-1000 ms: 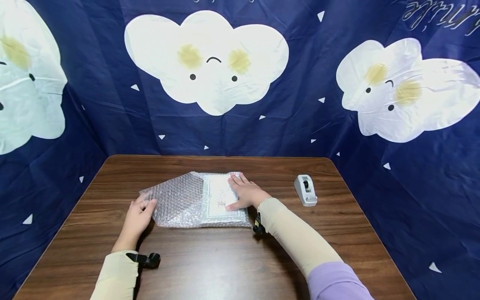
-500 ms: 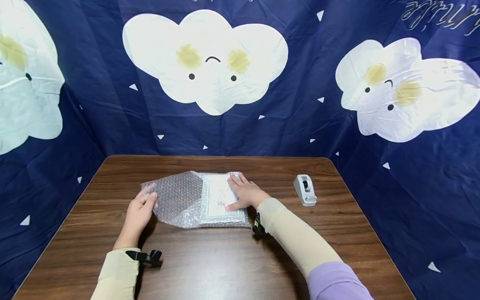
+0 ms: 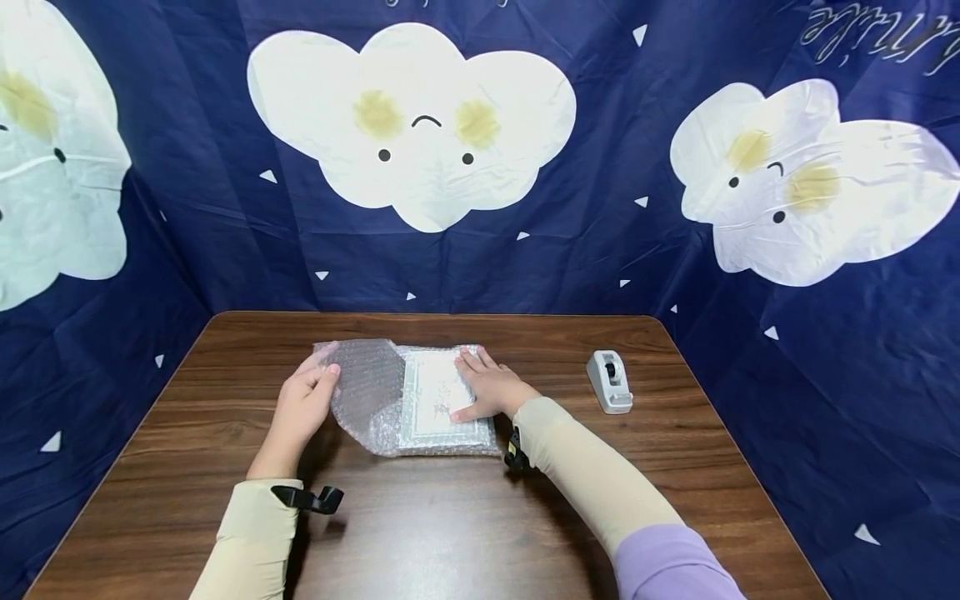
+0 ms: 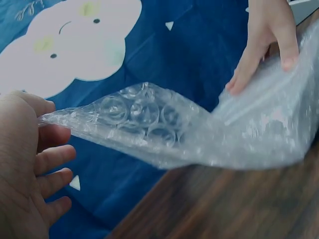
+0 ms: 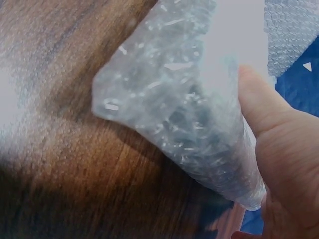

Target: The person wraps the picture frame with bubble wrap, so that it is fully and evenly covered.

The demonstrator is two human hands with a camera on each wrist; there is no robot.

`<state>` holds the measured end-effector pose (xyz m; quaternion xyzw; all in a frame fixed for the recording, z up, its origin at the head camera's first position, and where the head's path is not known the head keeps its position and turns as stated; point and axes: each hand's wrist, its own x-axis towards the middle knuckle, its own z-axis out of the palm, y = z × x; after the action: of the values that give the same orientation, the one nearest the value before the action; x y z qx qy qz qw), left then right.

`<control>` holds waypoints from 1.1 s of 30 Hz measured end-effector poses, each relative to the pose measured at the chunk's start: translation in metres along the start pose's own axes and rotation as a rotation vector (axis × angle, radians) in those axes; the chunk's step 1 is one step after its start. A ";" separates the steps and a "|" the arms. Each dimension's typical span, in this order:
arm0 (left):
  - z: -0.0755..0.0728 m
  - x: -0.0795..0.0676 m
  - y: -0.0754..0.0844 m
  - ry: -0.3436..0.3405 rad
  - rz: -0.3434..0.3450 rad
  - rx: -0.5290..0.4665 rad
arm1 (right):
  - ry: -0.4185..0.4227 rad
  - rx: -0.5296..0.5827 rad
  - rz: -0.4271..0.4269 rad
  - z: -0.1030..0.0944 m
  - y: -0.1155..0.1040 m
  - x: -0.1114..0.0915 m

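A sheet of clear bubble wrap (image 3: 366, 379) lies on the table under a flat white rectangular item with a patterned border (image 3: 433, 408). My left hand (image 3: 306, 400) pinches the wrap's left end between thumb and forefinger and holds it raised. In the left wrist view the raised bubble wrap (image 4: 144, 117) slopes down from the pinching left hand (image 4: 30, 159), its other fingers loose. My right hand (image 3: 491, 387) rests with spread fingers on the item's right side, where the wrap is folded over its edge. Close up in the right wrist view, the thumb of the right hand (image 5: 289, 144) presses there.
A white tape dispenser (image 3: 611, 382) stands on the wooden table (image 3: 420, 525) to the right of the right hand. Behind and at both sides hangs a dark blue cloth (image 3: 442, 267) printed with white clouds.
My left hand has moved right and away from me, lifting the bubble wrap's left end up and toward the white item. The right hand has stayed in place.
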<state>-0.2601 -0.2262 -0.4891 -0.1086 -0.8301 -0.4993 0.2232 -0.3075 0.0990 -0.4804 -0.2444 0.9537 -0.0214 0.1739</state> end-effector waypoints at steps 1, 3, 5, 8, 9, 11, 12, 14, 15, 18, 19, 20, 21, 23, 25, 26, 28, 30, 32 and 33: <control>0.002 0.001 0.002 -0.005 0.011 -0.007 | 0.003 0.001 -0.004 0.000 0.000 -0.001; 0.006 0.004 0.007 -0.015 0.025 -0.017 | 0.009 -0.002 -0.011 -0.001 -0.001 -0.002; 0.009 0.006 0.013 -0.030 0.032 -0.024 | 0.014 -0.009 -0.017 0.000 -0.001 -0.002; 0.015 0.008 0.022 -0.059 0.019 -0.024 | 0.019 -0.014 -0.019 0.001 0.000 -0.001; 0.016 0.008 0.025 -0.068 0.010 -0.017 | 0.021 -0.013 -0.019 0.002 0.000 -0.001; 0.020 0.009 0.031 -0.087 -0.005 -0.012 | 0.019 -0.013 -0.016 0.002 0.000 -0.001; 0.022 0.009 0.033 -0.096 -0.015 -0.014 | 0.019 -0.014 -0.015 0.002 0.000 0.000; 0.026 0.010 0.037 -0.110 -0.028 -0.018 | 0.019 -0.015 -0.014 0.002 0.000 0.000; 0.028 0.011 0.039 -0.114 -0.033 -0.018 | 0.020 -0.016 -0.013 0.002 0.001 0.000; 0.033 0.013 0.044 -0.125 -0.051 -0.031 | 0.022 -0.020 -0.017 0.001 0.000 -0.001; 0.034 0.013 0.045 -0.129 -0.060 -0.034 | 0.023 -0.021 -0.018 0.002 0.000 -0.001; 0.036 0.013 0.046 -0.135 -0.065 -0.033 | 0.023 -0.021 -0.018 0.002 0.001 -0.001; 0.038 0.014 0.046 -0.141 -0.073 -0.042 | 0.023 -0.022 -0.019 0.002 0.001 0.000; 0.042 0.014 0.049 -0.153 -0.090 -0.055 | 0.022 -0.023 -0.019 0.002 0.001 0.000; 0.046 0.013 0.051 -0.166 -0.102 -0.066 | 0.022 -0.022 -0.014 0.002 0.001 0.000; 0.048 0.013 0.053 -0.171 -0.105 -0.069 | 0.022 -0.021 -0.011 0.002 0.001 0.001; 0.052 0.011 0.055 -0.174 -0.111 -0.073 | 0.022 -0.019 -0.007 0.002 0.000 0.000; 0.057 0.010 0.056 -0.172 -0.113 -0.085 | 0.022 -0.015 -0.006 0.001 0.000 0.000; 0.062 0.008 0.056 -0.167 -0.119 -0.111 | 0.022 -0.016 -0.007 0.001 -0.001 0.000; 0.064 0.008 0.056 -0.166 -0.125 -0.129 | 0.023 -0.016 -0.007 0.001 -0.001 0.000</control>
<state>-0.2612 -0.1433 -0.4676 -0.1117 -0.8171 -0.5538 0.1147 -0.3066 0.0988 -0.4809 -0.2488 0.9550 -0.0170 0.1607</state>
